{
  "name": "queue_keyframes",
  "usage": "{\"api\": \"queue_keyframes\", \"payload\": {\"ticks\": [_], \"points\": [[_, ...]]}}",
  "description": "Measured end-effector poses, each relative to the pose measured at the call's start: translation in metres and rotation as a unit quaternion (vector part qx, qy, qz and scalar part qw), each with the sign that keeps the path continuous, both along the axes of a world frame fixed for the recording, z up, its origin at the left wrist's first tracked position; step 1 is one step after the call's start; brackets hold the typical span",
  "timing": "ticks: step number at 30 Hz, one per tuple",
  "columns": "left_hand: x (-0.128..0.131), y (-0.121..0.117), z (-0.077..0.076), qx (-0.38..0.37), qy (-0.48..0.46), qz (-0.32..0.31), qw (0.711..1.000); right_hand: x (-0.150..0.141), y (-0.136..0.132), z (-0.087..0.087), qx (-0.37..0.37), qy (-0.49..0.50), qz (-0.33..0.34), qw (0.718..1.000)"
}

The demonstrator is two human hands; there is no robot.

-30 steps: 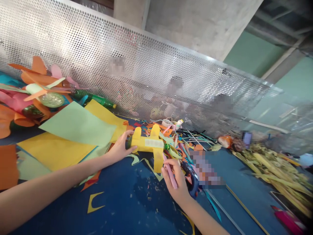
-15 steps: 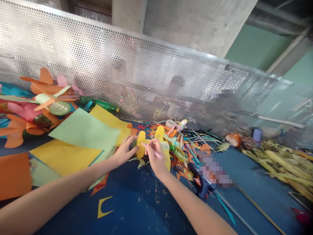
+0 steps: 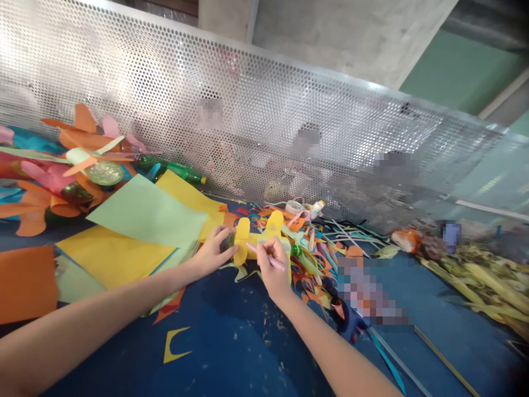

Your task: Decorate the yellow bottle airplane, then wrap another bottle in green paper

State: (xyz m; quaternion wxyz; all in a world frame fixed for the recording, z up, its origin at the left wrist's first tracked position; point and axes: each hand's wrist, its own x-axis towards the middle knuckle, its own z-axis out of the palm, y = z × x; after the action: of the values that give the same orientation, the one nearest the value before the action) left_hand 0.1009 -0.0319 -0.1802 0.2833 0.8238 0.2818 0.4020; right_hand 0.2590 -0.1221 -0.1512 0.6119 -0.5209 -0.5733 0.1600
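In the middle of the table lies a plastic bottle craft (image 3: 253, 243), wrapped in yellow paper, with rounded yellow flaps and a green cap at its right end. My left hand (image 3: 215, 251) is closed around its left end, thumb at the front and fingers behind. My right hand (image 3: 273, 270) grips a slim pink pen (image 3: 276, 263), its tip at the yellow paper near the left flap. Part of the craft is hidden behind my right hand. Beneath it are pale green paper scraps (image 3: 241, 274).
Green paper sheets (image 3: 144, 212) and yellow sheets (image 3: 115, 256) lie left, near finished paper-and-bottle crafts (image 3: 88, 143). Coloured offcuts (image 3: 316, 286), a white glue bottle (image 3: 317, 209) and a dark blue glue gun (image 3: 351, 322) lie right. A perforated metal screen (image 3: 256, 110) stands behind, with people beyond it.
The view has shifted slightly, moving the scene rightward. My right hand with the pen has moved a little right relative to the craft, uncovering more yellow paper. My left hand keeps its hold.
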Motion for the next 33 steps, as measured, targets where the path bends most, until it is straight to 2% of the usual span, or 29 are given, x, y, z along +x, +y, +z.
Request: {"api": "queue_keyframes", "payload": {"ticks": [7, 14, 24, 27, 33], "points": [[0.0008, -0.0003, -0.0003, 0.003, -0.011, -0.001, 1.000, -0.0009, -0.0002, 0.0052, -0.036, 0.000, 0.014, 0.999], [0.0004, -0.0008, 0.0015, 0.001, -0.017, -0.014, 1.000, 0.0006, 0.0011, -0.0008, -0.052, -0.014, 0.044, 0.998], [0.0013, -0.0007, 0.0012, -0.005, -0.015, -0.002, 1.000, 0.0007, -0.0010, 0.0016, -0.052, -0.080, -0.009, 0.995], [0.0010, -0.0004, 0.0009, -0.007, -0.014, 0.001, 1.000, 0.0035, -0.0004, 0.0005, -0.041, -0.075, -0.026, 0.996], [0.0007, 0.0001, 0.0000, -0.007, -0.012, -0.002, 1.000, 0.0062, 0.0016, -0.0020, -0.024, -0.038, -0.009, 0.999]]}}
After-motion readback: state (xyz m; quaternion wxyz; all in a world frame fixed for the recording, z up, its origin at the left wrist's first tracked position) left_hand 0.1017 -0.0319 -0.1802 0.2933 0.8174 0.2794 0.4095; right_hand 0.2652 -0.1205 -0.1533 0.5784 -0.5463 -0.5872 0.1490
